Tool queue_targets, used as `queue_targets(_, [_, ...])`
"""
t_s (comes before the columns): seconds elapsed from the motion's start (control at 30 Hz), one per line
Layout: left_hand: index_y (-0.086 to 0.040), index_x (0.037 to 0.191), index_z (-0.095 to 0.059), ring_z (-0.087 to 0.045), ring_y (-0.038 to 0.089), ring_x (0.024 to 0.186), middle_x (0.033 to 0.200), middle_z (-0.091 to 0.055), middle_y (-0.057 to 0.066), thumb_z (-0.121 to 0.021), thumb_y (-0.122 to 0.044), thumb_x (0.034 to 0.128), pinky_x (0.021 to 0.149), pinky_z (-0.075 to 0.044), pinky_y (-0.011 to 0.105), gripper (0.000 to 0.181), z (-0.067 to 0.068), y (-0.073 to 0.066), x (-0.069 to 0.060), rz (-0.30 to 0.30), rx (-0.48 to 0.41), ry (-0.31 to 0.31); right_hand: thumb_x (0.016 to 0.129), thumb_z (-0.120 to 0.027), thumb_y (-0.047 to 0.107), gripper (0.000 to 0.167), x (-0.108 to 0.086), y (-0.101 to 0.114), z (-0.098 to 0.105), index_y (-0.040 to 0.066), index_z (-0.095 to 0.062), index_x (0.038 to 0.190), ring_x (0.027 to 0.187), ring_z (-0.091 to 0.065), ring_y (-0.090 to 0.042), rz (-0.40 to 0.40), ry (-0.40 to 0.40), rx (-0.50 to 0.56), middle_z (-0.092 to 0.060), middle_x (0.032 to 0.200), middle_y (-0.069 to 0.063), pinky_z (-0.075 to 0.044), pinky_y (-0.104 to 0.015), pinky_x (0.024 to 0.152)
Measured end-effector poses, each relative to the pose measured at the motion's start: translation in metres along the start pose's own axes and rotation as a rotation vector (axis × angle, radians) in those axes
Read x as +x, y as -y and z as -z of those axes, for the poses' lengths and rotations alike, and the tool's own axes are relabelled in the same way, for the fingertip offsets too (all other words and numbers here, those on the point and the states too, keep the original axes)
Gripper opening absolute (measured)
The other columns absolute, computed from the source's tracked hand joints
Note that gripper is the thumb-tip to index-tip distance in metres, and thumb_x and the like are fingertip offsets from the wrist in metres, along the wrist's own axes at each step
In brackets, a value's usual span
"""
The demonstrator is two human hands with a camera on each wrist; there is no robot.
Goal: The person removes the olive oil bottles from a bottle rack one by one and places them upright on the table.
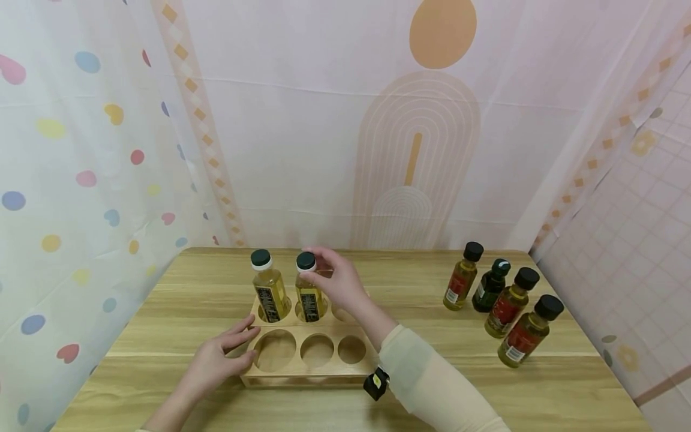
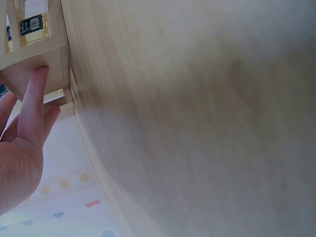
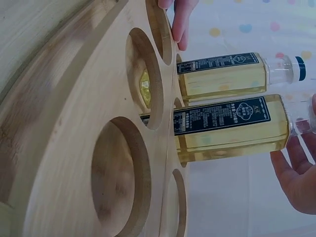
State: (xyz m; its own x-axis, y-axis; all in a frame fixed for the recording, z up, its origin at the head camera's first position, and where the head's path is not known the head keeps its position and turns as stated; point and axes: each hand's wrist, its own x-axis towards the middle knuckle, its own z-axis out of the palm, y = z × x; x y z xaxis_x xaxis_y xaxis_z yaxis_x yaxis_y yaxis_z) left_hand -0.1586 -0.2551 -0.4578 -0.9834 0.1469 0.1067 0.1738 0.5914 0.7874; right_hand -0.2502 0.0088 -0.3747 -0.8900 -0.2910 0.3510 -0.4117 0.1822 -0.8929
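Note:
A wooden rack point(image 1: 281, 366) with round holes in two rows stands on the table. In its back row sit two clear bottles of yellow oil with dark caps, one at the left point(image 1: 270, 294) and one in the middle point(image 1: 310, 297). My right hand point(image 1: 337, 279) holds the middle bottle near its neck, thumb and fingers around it; the right wrist view shows this bottle point(image 3: 232, 123) standing in its hole. Against the rack's left end rests my left hand point(image 1: 218, 360), fingers extended; in the left wrist view a fingertip of this hand point(image 2: 29, 118) touches the rack's side panel point(image 2: 44, 74).
At the right of the table stand several bottles with dark caps: three with red labels, such as the nearest point(image 1: 523, 339), and a smaller dark green one point(image 1: 490, 288). A small black object point(image 1: 376, 383) hangs by my right sleeve. Patterned curtains point(image 1: 302, 150) surround the table.

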Motion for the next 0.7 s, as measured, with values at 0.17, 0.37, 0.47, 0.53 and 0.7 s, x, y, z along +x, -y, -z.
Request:
queue_targets(0.17, [-0.005, 0.131, -0.065, -0.043, 0.034, 0.134, 0.151, -0.044, 0.005, -0.077, -0.02, 0.088, 0.104, -0.037, 0.053, 0.047, 0.0, 0.001, 0.0, 0.002, 0.0, 0.003, 0.088, -0.076, 0.008, 0.044, 0.0, 0.0, 0.0, 0.009, -0.063, 0.13, 0.102, -0.066, -0.022, 0.013, -0.019, 0.015, -0.071, 0.113, -0.009, -0.053, -0.032, 0.09])
queue_targets(0.37, [-0.006, 0.131, -0.065, -0.042, 0.034, 0.135, 0.151, -0.044, 0.004, -0.077, -0.021, 0.0878, 0.105, -0.036, 0.053, 0.048, 0.001, 0.001, 0.0, 0.008, -0.001, 0.006, 0.088, -0.075, 0.011, 0.047, 0.0, 0.009, 0.003, 0.013, -0.062, 0.133, 0.102, -0.067, -0.026, 0.015, -0.028, 0.03, -0.071, 0.115, -0.011, -0.053, -0.038, 0.091])
queue_targets(0.47, [-0.006, 0.131, -0.065, -0.042, 0.033, 0.135, 0.151, -0.044, 0.004, -0.077, -0.022, 0.0877, 0.105, -0.035, 0.054, 0.048, 0.001, -0.001, 0.0, 0.008, 0.004, 0.004, 0.088, -0.075, 0.01, 0.047, 0.0, 0.014, 0.007, 0.011, -0.062, 0.133, 0.102, -0.067, -0.028, 0.04, -0.033, 0.047, -0.07, 0.116, -0.013, -0.053, -0.039, 0.091])
queue_targets(0.53, [-0.007, 0.131, -0.065, -0.042, 0.033, 0.135, 0.151, -0.044, 0.003, -0.077, -0.022, 0.0877, 0.105, -0.035, 0.054, 0.047, 0.001, -0.001, -0.001, 0.007, 0.008, 0.002, 0.089, -0.075, 0.009, 0.046, 0.0, 0.017, 0.011, 0.01, -0.062, 0.133, 0.102, -0.067, -0.027, 0.052, -0.039, 0.061, -0.07, 0.116, -0.013, -0.054, -0.036, 0.091])
queue_targets(0.7, [-0.006, 0.13, -0.065, -0.043, 0.033, 0.135, 0.151, -0.045, 0.004, -0.077, -0.021, 0.0874, 0.105, -0.035, 0.053, 0.047, 0.0, 0.0, 0.0, 0.0, 0.01, -0.006, 0.089, -0.074, 0.007, 0.045, -0.001, 0.023, 0.021, 0.009, -0.062, 0.133, 0.104, -0.068, -0.024, 0.087, -0.053, 0.101, -0.07, 0.118, -0.013, -0.054, -0.033, 0.09])
